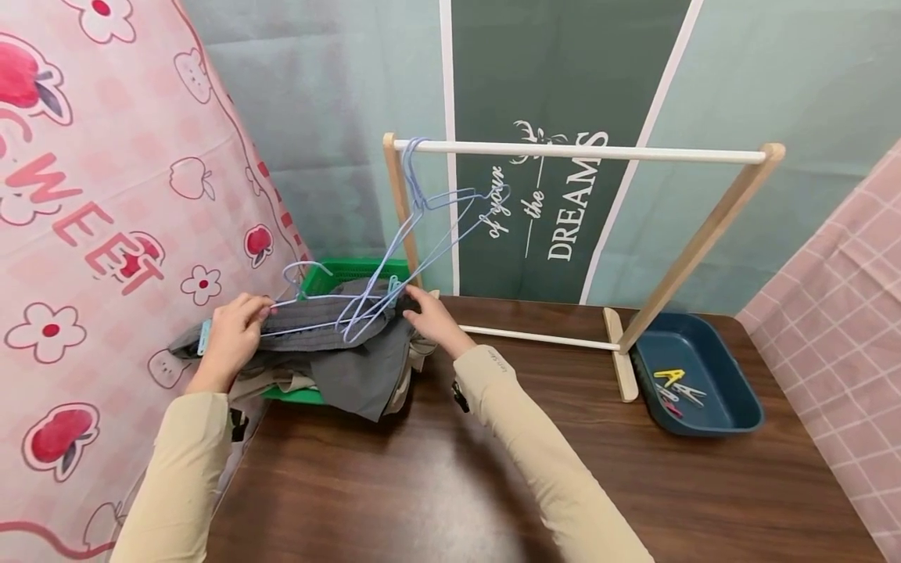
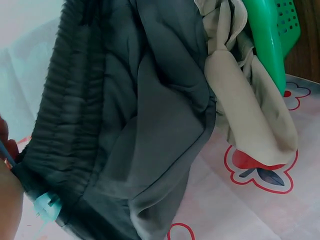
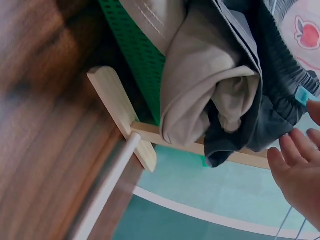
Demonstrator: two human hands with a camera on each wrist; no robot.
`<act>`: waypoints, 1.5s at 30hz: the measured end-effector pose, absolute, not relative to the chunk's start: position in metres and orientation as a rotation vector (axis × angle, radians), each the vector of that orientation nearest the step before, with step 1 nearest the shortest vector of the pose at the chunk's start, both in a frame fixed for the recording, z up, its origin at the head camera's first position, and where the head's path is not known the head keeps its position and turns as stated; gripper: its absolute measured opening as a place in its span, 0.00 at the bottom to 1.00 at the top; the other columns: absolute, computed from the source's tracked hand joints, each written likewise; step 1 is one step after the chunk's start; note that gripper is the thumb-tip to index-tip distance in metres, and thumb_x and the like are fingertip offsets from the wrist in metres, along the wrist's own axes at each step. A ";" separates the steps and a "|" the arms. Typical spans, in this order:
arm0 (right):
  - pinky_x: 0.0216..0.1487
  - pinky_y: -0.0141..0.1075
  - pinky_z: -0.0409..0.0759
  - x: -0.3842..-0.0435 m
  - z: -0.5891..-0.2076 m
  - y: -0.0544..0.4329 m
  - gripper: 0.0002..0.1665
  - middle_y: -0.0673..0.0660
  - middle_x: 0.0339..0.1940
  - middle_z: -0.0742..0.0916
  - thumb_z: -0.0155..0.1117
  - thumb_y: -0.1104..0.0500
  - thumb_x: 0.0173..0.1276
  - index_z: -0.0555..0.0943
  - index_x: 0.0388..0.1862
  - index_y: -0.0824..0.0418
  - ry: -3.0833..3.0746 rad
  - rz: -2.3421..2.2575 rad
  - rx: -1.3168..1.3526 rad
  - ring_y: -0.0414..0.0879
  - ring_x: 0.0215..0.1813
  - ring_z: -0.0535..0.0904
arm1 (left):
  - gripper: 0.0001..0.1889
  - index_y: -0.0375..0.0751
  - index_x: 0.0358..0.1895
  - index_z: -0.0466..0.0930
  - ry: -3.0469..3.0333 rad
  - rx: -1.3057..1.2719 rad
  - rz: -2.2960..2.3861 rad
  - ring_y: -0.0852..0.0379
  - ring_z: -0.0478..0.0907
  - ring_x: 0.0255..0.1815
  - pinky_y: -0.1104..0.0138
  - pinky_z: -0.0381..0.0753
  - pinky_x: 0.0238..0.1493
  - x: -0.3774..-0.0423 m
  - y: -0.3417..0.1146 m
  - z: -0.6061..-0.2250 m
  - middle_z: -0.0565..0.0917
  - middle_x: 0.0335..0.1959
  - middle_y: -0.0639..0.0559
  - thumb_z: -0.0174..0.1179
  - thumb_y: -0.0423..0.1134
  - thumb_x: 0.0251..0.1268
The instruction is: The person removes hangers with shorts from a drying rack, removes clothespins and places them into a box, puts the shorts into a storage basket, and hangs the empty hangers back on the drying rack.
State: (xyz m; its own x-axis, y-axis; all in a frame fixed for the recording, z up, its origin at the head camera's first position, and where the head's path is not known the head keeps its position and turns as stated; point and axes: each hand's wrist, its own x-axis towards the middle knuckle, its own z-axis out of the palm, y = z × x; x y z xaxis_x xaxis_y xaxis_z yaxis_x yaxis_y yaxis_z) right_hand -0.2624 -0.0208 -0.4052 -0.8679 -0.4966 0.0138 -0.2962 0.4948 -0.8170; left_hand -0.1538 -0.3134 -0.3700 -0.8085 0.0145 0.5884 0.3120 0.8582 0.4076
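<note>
Dark grey pants point(image 1: 359, 371) with a gathered elastic waistband lie over a green basket point(image 1: 296, 395) at the left. A blue wire hanger point(image 1: 307, 264) lies along the waistband. Light blue clips sit at both ends, the left clip point(image 2: 47, 206) and the right clip point(image 3: 303, 95). My left hand point(image 1: 238, 332) grips the hanger's wire near the waistband's left end. At the other end my right hand point(image 1: 435, 317) touches the waistband's edge, its fingers point(image 3: 295, 150) loosely extended beside the clip. Beige clothing point(image 3: 200, 75) sits underneath in the basket.
More blue wire hangers point(image 1: 415, 199) hang tangled from the left end of a rack's white bar point(image 1: 584, 152), reaching down over the pants. A dark blue tray point(image 1: 704, 422) with several clothespins point(image 1: 670, 377) stands at the right. Patterned cloths point(image 1: 105, 234) line the sides.
</note>
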 end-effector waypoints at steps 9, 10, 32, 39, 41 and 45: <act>0.72 0.48 0.63 -0.260 -0.411 -0.023 0.32 0.62 0.72 0.69 0.51 0.64 0.74 0.57 0.75 0.62 2.445 -1.463 -0.653 0.55 0.74 0.63 | 0.07 0.32 0.33 0.79 -2.547 -0.282 -0.634 0.38 0.74 0.36 0.45 0.66 0.43 -0.154 -0.316 -0.375 0.80 0.30 0.40 0.52 0.26 0.65; 0.72 0.47 0.63 -0.260 -0.411 -0.024 0.33 0.63 0.73 0.68 0.51 0.63 0.74 0.56 0.75 0.62 2.426 -1.482 -0.641 0.54 0.74 0.63 | 0.07 0.32 0.33 0.79 -2.551 -0.290 -0.633 0.38 0.75 0.36 0.45 0.66 0.43 -0.153 -0.315 -0.375 0.80 0.30 0.40 0.52 0.25 0.65; 0.52 0.42 0.77 -0.263 -0.415 -0.021 0.17 0.62 0.54 0.84 0.60 0.59 0.69 0.77 0.54 0.63 2.462 -1.672 -0.489 0.55 0.54 0.80 | 0.06 0.35 0.41 0.80 -2.543 -0.076 -0.648 0.42 0.75 0.37 0.49 0.70 0.42 -0.154 -0.305 -0.378 0.79 0.36 0.39 0.54 0.32 0.69; 0.44 0.32 0.75 -0.263 -0.418 -0.018 0.11 0.64 0.51 0.86 0.61 0.62 0.67 0.78 0.46 0.66 2.414 -1.785 -0.425 0.55 0.51 0.80 | 0.05 0.34 0.39 0.80 -2.534 -0.060 -0.637 0.40 0.76 0.39 0.46 0.71 0.44 -0.155 -0.305 -0.380 0.80 0.36 0.37 0.55 0.32 0.67; 0.42 0.29 0.74 -0.262 -0.419 -0.018 0.10 0.65 0.50 0.86 0.60 0.64 0.67 0.78 0.45 0.68 2.382 -1.838 -0.391 0.56 0.50 0.80 | 0.05 0.34 0.39 0.80 -2.535 -0.056 -0.638 0.39 0.76 0.40 0.46 0.71 0.44 -0.154 -0.305 -0.380 0.80 0.36 0.37 0.56 0.32 0.67; 0.43 0.30 0.79 -0.262 -0.420 -0.018 0.09 0.68 0.50 0.85 0.58 0.66 0.68 0.77 0.44 0.71 2.282 -1.951 -0.313 0.55 0.48 0.81 | 0.05 0.34 0.39 0.80 -2.534 -0.048 -0.644 0.38 0.76 0.41 0.45 0.71 0.45 -0.154 -0.305 -0.380 0.80 0.37 0.37 0.56 0.32 0.67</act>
